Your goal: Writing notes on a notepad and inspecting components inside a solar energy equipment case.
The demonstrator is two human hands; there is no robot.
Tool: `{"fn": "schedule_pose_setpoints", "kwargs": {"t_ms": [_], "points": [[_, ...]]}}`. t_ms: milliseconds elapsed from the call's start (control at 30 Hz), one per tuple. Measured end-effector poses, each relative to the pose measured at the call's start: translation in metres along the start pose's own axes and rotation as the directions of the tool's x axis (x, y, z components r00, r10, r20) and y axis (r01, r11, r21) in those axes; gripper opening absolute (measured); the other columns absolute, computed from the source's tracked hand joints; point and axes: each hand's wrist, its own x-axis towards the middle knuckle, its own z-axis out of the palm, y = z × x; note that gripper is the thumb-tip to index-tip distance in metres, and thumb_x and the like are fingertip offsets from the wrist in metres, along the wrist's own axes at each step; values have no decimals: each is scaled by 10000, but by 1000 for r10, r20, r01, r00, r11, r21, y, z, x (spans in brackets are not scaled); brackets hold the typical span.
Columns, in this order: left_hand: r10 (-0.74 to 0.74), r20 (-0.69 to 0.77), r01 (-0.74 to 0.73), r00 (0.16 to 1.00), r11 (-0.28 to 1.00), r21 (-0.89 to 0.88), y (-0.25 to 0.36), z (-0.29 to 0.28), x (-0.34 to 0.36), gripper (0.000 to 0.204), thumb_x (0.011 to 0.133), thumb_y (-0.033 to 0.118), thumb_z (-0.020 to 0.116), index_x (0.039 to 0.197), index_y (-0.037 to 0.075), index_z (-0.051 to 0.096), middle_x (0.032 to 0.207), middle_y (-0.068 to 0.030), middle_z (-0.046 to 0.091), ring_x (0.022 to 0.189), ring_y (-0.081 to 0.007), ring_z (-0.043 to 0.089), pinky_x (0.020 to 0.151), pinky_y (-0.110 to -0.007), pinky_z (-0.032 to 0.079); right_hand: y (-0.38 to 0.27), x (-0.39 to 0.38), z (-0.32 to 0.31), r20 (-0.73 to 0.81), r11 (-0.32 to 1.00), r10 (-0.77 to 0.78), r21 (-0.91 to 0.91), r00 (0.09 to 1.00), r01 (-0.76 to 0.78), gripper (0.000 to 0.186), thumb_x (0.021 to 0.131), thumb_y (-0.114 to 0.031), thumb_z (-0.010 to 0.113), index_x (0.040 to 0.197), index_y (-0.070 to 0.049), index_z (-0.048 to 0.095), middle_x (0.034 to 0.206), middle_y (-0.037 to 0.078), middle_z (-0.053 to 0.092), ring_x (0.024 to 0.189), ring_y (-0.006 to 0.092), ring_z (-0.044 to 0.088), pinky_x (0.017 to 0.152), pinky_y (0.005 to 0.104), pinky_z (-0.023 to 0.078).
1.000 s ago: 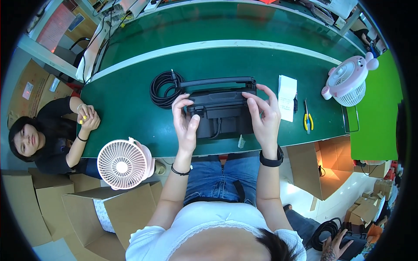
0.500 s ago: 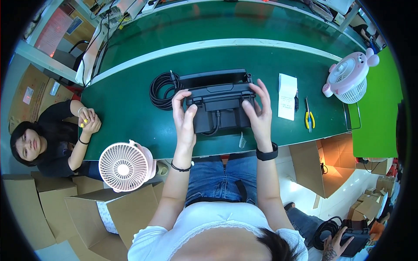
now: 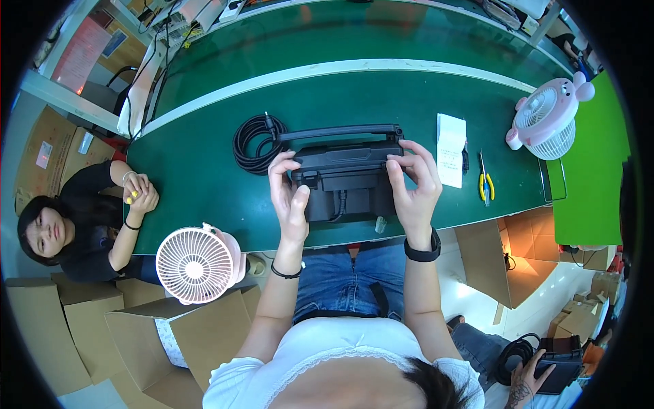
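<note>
Left hand (image 3: 291,204) is sitting on the left end of the black case (image 3: 349,178): I'm curling the fingers over the upper corner, thumb down on the near side, so it's half closed around that end. Right hand (image 3: 419,183) is doing much the same at the right end, fingertips bunching around the upper right corner, palm pretty open. How hard either one is squeezing, I can't tell from up here.

The case is lying mid-frame, between the hands, long axis running left to right. Both hands are touching it, so neither's really nearer; I'm basically working it from its two short ends. A long black bar (image 3: 340,131) is running along its far side, toward the top of the frame, and a short cord (image 3: 341,204) is hanging on the near face. Can't tell if the underside is sitting flat.

Moving out, a coiled black cable (image 3: 242,148) is lying just left of the case, and a little clear scrap (image 3: 380,224) is lying near its lower right corner. Right of centre I'm seeing white paper (image 3: 450,151), then yellow-handled pliers (image 3: 486,189). A pink fan (image 3: 545,119) is standing upper right, a paler fan (image 3: 194,267) lower left, and a co-worker's clasped hands (image 3: 141,193) are resting at the left table edge.
</note>
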Motion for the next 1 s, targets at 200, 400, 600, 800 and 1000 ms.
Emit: {"fn": "schedule_pose_setpoints", "kwargs": {"t_ms": [200, 400, 600, 800, 1000], "points": [[-33, -10, 34, 999, 997, 63, -5, -1, 7, 411, 804, 234, 571, 1180, 79, 512, 1297, -145, 441, 1203, -243, 423, 1061, -387, 295, 3, -7, 14, -28, 937, 160, 320, 987, -143, 182, 837, -86, 698, 1004, -33, 649, 1301, 158, 555, 1140, 264, 583, 970, 403, 481], [-250, 2, 249, 968, 961, -122, 7, 4, 21, 479, 772, 93, 546, 1246, 96, 476, 1181, -61, 438, 1081, -165, 436, 979, -306, 362, 11, 4, 20, 156, 830, 243, 478, 957, -288, 408, 883, -163, 597, 1278, -119, 504, 1575, 152, 252, 1429, 298, 281, 1138, 454, 290], [-235, 59, 241, 970, 959, -147, 13, 5, 23, 520, 742, 6, 544, 1251, 86, 478, 1213, -69, 438, 1128, -171, 439, 1003, -319, 357, 17, 4, 11, 287, 787, 185, 530, 940, -316, 492, 896, -148, 575, 1362, -123, 421, 1611, 145, 181, 1462, 299, 233, 1171, 407, 228], [-121, 58, 122, 991, 992, -18, -7, -1, 21, 532, 775, -47, 519, 1288, 78, 462, 1293, -71, 427, 1215, -194, 422, 1040, -330, 341, 19, 6, 14, 295, 792, 166, 529, 941, -305, 477, 921, -95, 562, 1372, -94, 407, 1604, 143, 204, 1458, 284, 250, 1174, 408, 223], [-174, 29, 173, 984, 984, 46, -6, 4, 30, 528, 823, -15, 527, 1334, 90, 447, 1309, -83, 425, 1269, -210, 401, 1077, -360, 331, 30, 11, 24, 274, 770, 230, 535, 934, -347, 477, 925, -152, 626, 1358, -79, 440, 1577, 134, 272, 1442, 278, 280, 1167, 408, 250]]}}
